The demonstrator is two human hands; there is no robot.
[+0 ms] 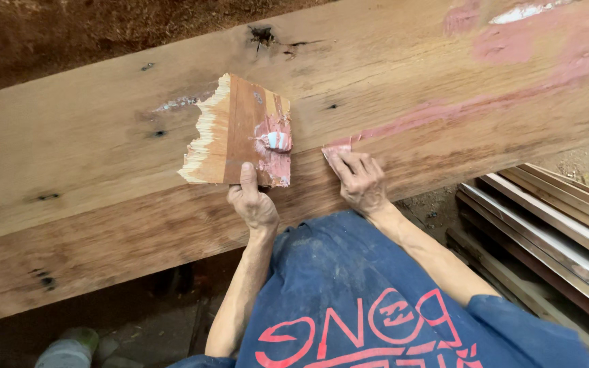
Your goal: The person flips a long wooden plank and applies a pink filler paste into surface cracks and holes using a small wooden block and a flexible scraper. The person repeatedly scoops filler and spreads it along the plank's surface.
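where the blue printed shirt (349, 300) fills the near edge of the view, both bare forearms reach up from it to a broad reddish-brown timber slab (103, 136) that serves as the worktop. the left hand (253, 201) has its grip closed on the lower edge of a small splintered brown wooden board (230, 133), thumb lying up over the board's face and the fingers hidden behind it. just above and to the right of that grip, on the board's right side, sits a smeared lump of pink and white filler paste (275, 143), with more pink paste running down the board's right edge toward the thumb. the board's left edge, away from the grip, is pale and jagged.

just right of the left hand, apart from it, the right hand (359, 180) lies palm down on the slab with fingers stretched and close together, the fingertips (339, 160) pressing a small flat pink-coated scraper (328, 151) against the wood; how tightly it is held cannot be told. from those fingertips a long pink paste streak (458, 109) runs up and to the right across the slab, widening into pink patches at the far right corner.

right of and below the right arm, a stack of long wooden and pale-edged strips (553, 232) lies on the dirt ground. beyond the board, a dark knot hole (264, 34) marks the slab's far edge.
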